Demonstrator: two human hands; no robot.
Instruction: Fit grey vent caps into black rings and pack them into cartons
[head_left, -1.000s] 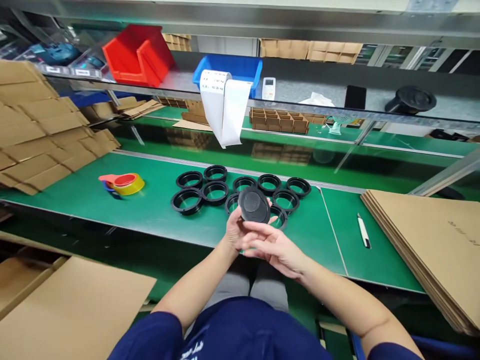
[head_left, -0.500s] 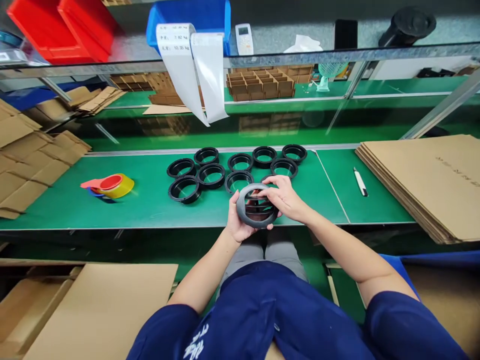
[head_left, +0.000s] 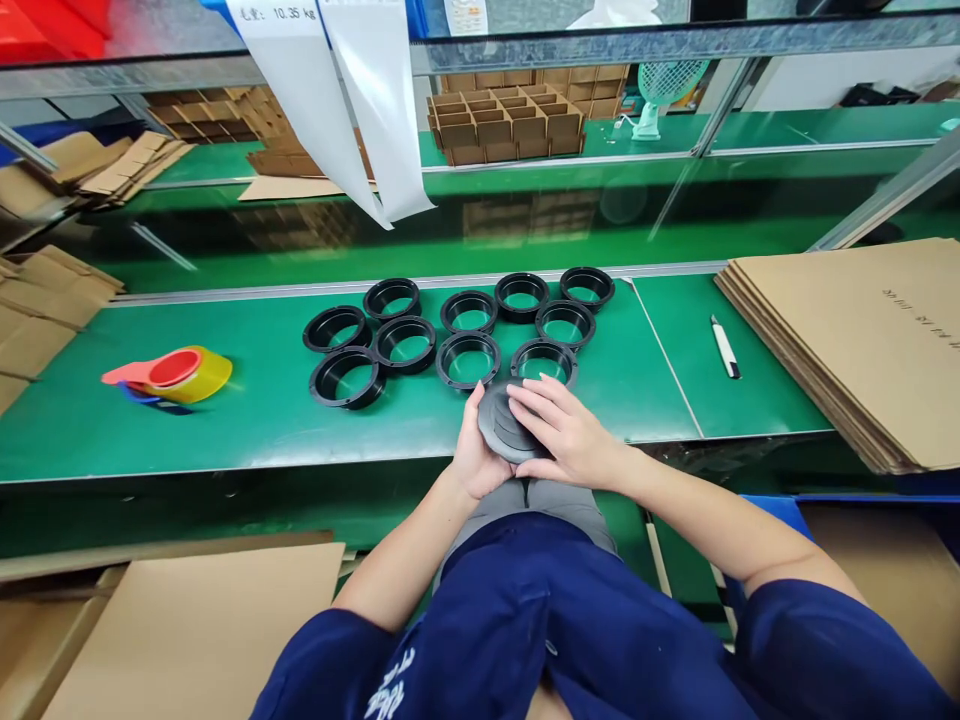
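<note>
Here, at the near edge of a green workbench (head_left: 225, 420), a person's left hand (head_left: 474, 455) cups a round black disc (head_left: 501, 425) from below while the right hand (head_left: 566, 435) lies flat across its top, fingers spread. Both hands are closed on the disc, which sits just in front of nine black rings (head_left: 409, 343) clustered on the bench. The disc is tilted, its ribbed face turned up and toward the camera; being round, it has no long axis to speak of. Held over the bench edge above the lap, it could slip and drop to the floor if either palm loosens. A tape dispenser (head_left: 176, 373) lies to the left, a pen (head_left: 724, 347) and stacked cardboard (head_left: 862, 340) to the right.
</note>
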